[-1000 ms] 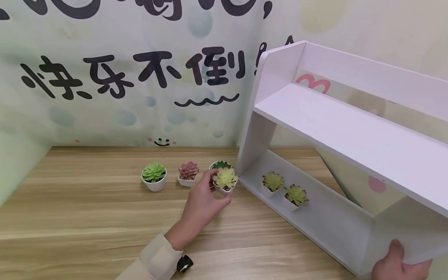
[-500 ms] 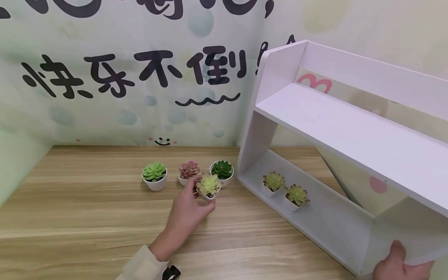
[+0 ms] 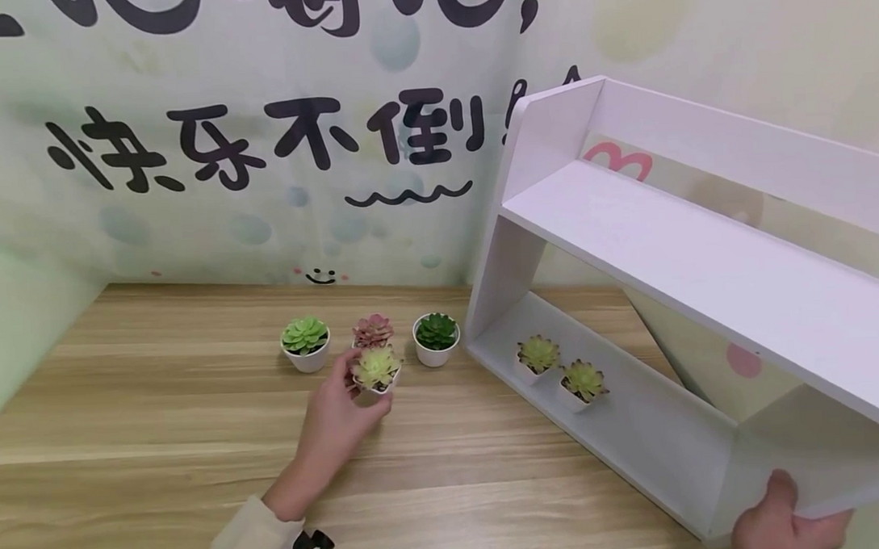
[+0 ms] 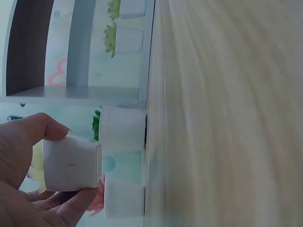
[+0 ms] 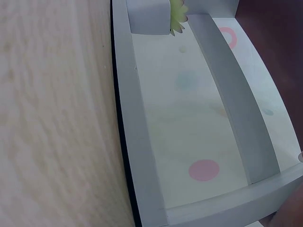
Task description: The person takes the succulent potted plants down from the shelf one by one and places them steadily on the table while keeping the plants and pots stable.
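Note:
My left hand (image 3: 335, 419) pinches the white pot of a yellow-green succulent (image 3: 376, 369) just above the table. In the left wrist view the squarish pot (image 4: 71, 164) is tilted on its side between thumb and fingers. Right behind it, partly covered, is a pink succulent (image 3: 373, 331). A dark green succulent (image 3: 437, 333) stands to its right and a bright green one (image 3: 304, 336) to its left. My right hand (image 3: 786, 525) grips the side panel of a white shelf (image 3: 700, 257), thumb inside; in the right wrist view only a bit of the hand (image 5: 289, 213) shows.
Two yellow-green succulents, one (image 3: 538, 356) behind the other (image 3: 583, 381), sit on the shelf's lower board toward its left end. The shelf stands angled on the wooden table (image 3: 161, 413). A printed wall hanging (image 3: 213, 234) backs the table.
My left hand has carried the yellow-green succulent leftward, from in front of the dark green plant to in front of the pink one. The right hand stays on the shelf.

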`<state>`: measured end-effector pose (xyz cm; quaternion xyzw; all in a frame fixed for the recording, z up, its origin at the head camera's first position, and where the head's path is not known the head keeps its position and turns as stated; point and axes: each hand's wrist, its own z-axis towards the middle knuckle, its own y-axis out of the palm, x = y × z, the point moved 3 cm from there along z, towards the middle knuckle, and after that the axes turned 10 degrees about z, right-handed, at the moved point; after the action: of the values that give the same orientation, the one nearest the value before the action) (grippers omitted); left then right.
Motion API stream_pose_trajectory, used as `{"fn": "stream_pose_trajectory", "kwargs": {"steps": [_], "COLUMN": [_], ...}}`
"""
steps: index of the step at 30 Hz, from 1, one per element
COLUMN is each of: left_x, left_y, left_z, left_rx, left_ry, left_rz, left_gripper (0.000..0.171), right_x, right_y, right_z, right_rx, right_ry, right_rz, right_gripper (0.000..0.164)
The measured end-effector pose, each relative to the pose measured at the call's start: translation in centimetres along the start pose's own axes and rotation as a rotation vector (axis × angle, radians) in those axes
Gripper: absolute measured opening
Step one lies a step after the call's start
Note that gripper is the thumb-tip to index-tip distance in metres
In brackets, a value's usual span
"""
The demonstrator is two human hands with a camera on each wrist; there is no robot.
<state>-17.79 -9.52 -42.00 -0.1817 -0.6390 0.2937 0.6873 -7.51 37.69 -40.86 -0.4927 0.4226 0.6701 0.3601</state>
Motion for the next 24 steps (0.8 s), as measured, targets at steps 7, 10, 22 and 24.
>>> {"fn": "stream_pose_trajectory", "kwargs": {"steps": [7, 10, 22, 24], "left_x": [-1.4, -2.2, -4.3, -4.5], "left_y": [-1.5, -2.1, -4.4, -4.6], "left_z": [0.2, 0.2, 0.0, -0.1], "left_rx": [0.007, 0.006, -0.023, -0.031], "left_ry": [-0.017, -0.041, -0.118, -0.122], "left_rz": [-0.016, -0.007, 0.15, 0.167], "left_gripper": [0.072, 0.074, 0.077, 0.078], "right_x": [-0.1, -0.1, 0.0, -0.1], "right_y": [0.0, 0.0, 0.0, 0.0], "right_z": [0.0, 0.0, 0.0, 0.0], "right_rx": [-0.015, -0.01, -0.008, -0.004], "right_ry": [-0.001, 0.004, 0.032, 0.024], "right_rz": [0.03, 0.019, 0.023, 0.023], "right_gripper": [0.041, 0.04, 0.04, 0.04]}}
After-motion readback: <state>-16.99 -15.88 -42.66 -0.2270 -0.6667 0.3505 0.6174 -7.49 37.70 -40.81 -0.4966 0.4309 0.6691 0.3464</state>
